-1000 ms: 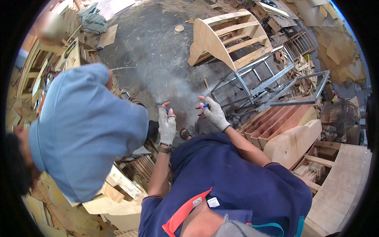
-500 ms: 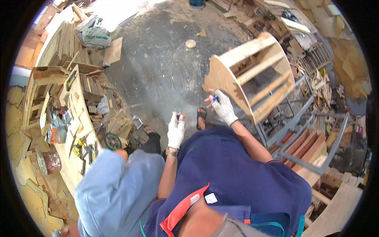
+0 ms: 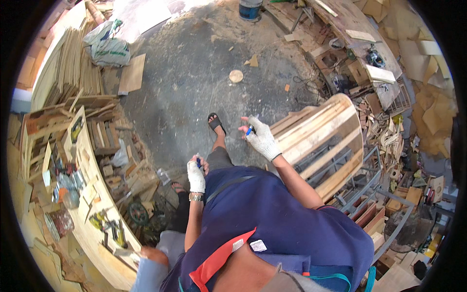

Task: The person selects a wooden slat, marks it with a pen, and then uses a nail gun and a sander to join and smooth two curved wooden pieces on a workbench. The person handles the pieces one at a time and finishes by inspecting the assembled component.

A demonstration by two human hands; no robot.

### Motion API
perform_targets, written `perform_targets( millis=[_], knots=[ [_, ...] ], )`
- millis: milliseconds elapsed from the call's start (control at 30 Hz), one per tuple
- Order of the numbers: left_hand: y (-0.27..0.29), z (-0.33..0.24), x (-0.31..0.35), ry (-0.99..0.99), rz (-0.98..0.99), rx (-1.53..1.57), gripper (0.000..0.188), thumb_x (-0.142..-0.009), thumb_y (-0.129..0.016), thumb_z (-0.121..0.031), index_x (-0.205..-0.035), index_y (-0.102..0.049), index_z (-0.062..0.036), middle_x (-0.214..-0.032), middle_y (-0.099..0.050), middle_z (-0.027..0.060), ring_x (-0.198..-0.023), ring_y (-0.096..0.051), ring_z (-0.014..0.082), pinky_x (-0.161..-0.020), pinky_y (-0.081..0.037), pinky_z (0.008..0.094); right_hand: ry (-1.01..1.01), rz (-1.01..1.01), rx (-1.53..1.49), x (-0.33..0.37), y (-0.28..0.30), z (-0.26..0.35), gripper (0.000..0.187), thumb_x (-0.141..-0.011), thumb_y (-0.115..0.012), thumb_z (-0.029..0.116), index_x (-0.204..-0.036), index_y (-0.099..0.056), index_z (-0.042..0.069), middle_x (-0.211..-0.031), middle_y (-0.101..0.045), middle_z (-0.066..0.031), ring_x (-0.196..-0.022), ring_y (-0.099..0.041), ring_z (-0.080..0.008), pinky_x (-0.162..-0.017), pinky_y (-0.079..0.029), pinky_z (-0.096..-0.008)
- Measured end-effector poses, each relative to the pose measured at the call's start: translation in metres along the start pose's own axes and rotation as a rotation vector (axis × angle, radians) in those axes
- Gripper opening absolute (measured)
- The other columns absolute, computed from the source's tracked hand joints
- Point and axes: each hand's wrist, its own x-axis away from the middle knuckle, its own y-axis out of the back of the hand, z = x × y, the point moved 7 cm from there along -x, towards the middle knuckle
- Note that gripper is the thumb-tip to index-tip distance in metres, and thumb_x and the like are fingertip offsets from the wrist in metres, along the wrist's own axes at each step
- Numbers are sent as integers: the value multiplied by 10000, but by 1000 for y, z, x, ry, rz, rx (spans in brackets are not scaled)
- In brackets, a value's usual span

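Note:
Both my hands wear white work gloves and are raised in front of my dark blue shirt. My right hand (image 3: pixel 261 138) pinches a small blue marker (image 3: pixel 249 130) at its fingertips, just left of a curved slatted wooden frame (image 3: pixel 325 130). My left hand (image 3: pixel 196 175) is curled close to my chest around a small blue piece (image 3: pixel 198 162), perhaps a cap. The hands are apart and do not touch. My foot in a black sandal (image 3: pixel 215 123) shows on the grey concrete floor (image 3: pixel 185 82) below them.
A long wooden workbench (image 3: pixel 92 194) littered with tools and offcuts curves along the left. Stacked boards (image 3: pixel 68 73) and a white sack (image 3: pixel 108 46) lie beyond it. Metal frames (image 3: pixel 374 190) and wood scraps crowd the right. Another person in light blue (image 3: pixel 151 265) crouches at lower left.
My view has swung left over the floor. The other person has slid from the left side down to the lower left. My right hand has drifted right, toward the slatted frame.

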Motion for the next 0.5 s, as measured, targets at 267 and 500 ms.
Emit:
perform_targets(
  millis=[267, 500],
  knots=[
    [-90, -130, -209, -64, 78, -242, 282, -1095, -592, -340, -947, -593, -99, -721, -541, -20, -587, -512, 88, -491, -396, 267, -50, -370, 428, -158, 90, -28, 379, -928, -654, 160, -1304, -671, 116, -902, -762, -183, -894, -741, -416, -799, -572, -508],
    [-245, -253, -326, -395, 556, -737, 217, -1033, -708, -178, -1148, -718, 5, -910, -656, -8, -756, -573, 85, -695, -474, 272, -227, -457, 395, -252, 107, -7, 377, -923, -658, 212, -1290, -664, 128, -920, -746, -229, -902, -732, -438, -777, -558, -546]
  ],
)
